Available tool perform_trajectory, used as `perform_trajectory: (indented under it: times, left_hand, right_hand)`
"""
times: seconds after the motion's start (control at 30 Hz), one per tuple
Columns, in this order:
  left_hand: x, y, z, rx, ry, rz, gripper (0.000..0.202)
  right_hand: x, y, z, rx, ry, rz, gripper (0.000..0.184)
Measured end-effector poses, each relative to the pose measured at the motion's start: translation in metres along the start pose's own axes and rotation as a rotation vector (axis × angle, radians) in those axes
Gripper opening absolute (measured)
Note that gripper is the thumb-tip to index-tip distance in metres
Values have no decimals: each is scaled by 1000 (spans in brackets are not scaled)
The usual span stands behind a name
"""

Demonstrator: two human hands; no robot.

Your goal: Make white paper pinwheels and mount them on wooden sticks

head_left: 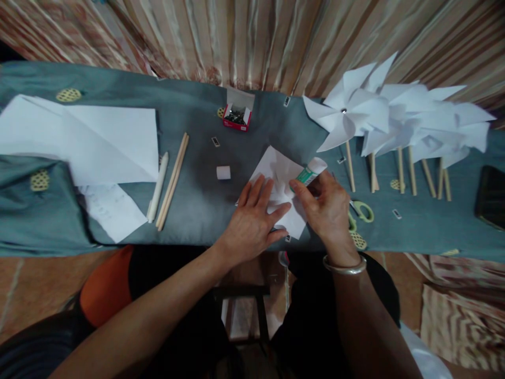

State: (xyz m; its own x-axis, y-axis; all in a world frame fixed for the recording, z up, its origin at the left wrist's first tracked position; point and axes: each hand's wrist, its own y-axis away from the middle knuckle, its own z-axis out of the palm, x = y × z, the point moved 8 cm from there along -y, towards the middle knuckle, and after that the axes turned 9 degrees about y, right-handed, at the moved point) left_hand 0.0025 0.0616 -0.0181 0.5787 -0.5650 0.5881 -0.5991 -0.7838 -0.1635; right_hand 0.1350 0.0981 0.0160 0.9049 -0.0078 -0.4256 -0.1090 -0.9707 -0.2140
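Observation:
My left hand (254, 218) lies flat with fingers spread on a white paper square (276, 168), pressing it onto the blue-grey cloth. My right hand (327, 208) is closed round a green-and-white glue stick (311, 172), its lower end touching the paper near the centre. A small white cap (223, 172) sits on the cloth to the left of the paper.
Several finished white paper pinwheels (394, 118) on wooden sticks lie at the right. Green-handled scissors (361, 210) rest beside my right wrist. A red box of pins (236, 115) stands at the back. Wooden sticks (172, 180) and white paper sheets (90, 139) lie at the left. A dark phone (491, 197) sits far right.

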Motion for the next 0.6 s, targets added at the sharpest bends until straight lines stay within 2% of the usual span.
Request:
perform_trajectory:
  times: [0.37, 0.6]
  left_hand:
    - [1, 0, -1, 4, 5, 1, 51]
    - [1, 0, -2, 15, 19, 10, 50]
  right_hand:
    - [-4, 0, 2, 40, 5, -1, 30]
    - [-7, 1, 8, 17, -32, -3, 27]
